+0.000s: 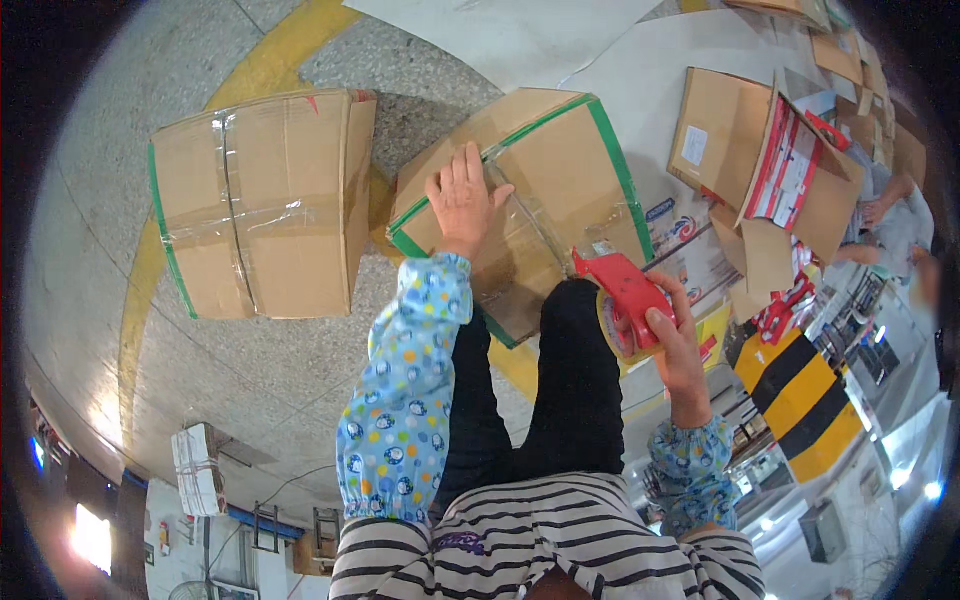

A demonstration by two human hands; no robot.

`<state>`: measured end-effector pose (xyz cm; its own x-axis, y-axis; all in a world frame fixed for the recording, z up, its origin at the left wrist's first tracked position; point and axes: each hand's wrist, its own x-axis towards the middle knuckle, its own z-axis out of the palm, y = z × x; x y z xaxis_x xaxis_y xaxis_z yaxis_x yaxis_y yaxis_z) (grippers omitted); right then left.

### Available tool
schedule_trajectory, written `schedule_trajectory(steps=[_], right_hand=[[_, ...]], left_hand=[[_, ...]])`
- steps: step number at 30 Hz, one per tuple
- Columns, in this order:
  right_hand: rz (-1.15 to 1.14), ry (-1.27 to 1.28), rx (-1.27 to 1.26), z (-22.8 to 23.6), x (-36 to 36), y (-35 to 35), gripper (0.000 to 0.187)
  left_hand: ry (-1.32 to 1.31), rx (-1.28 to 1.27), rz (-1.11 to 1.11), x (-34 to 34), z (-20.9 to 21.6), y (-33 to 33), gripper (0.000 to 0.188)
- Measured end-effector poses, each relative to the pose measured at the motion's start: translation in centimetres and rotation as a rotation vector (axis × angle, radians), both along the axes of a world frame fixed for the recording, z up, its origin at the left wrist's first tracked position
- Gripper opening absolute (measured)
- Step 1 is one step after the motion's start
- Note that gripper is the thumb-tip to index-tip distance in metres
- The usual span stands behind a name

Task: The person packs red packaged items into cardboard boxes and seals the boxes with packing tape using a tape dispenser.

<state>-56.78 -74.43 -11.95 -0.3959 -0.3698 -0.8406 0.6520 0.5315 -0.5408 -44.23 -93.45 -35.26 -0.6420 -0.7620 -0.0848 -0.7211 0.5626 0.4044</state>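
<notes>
In front of me stands a brown cardboard box point(570, 150) with green tape along its edges. Its top flaps meet at a seam that runs from the far left toward my knees. My left hand point(466, 200) lies flat on the box's top near the seam, fingers stretched out. In my right hand point(675, 335) is a red tape dispenser point(627, 290), which carries a roll of tape. The dispenser's toothed front end is over the near end of the seam, close to my right knee; whether it touches the cardboard I cannot tell.
Left of it, another taped box point(255, 205) stands on the speckled floor point(330, 390). An open box point(760, 150) with raised flaps is at the right. Beyond it a person point(890, 215) is partly visible. A yellow-and-black striped block point(800, 400) stands at the lower right.
</notes>
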Motion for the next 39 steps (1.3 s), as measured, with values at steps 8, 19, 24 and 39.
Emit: schedule_trajectory(steps=[8,19,24,39], right_hand=[[-0.100,-0.001,0.067,-1.8,1.0,1.0,0.042],[-0.208,0.177,0.064,-3.0,2.7,3.5,0.041],[-0.184,0.185,0.073,-2.7,2.6,4.1,0.041],[-0.287,0.186,0.135,-0.1,4.4,9.8,0.029]], left_hand=[[-0.212,0.355,-0.091,-1.3,-1.0,-1.6,0.072],[0.053,0.237,0.016,-0.6,0.1,1.9,0.071],[0.072,0.290,0.001,-0.8,-0.3,0.1,0.070],[0.309,0.562,0.123,3.4,4.6,-1.6,0.037]])
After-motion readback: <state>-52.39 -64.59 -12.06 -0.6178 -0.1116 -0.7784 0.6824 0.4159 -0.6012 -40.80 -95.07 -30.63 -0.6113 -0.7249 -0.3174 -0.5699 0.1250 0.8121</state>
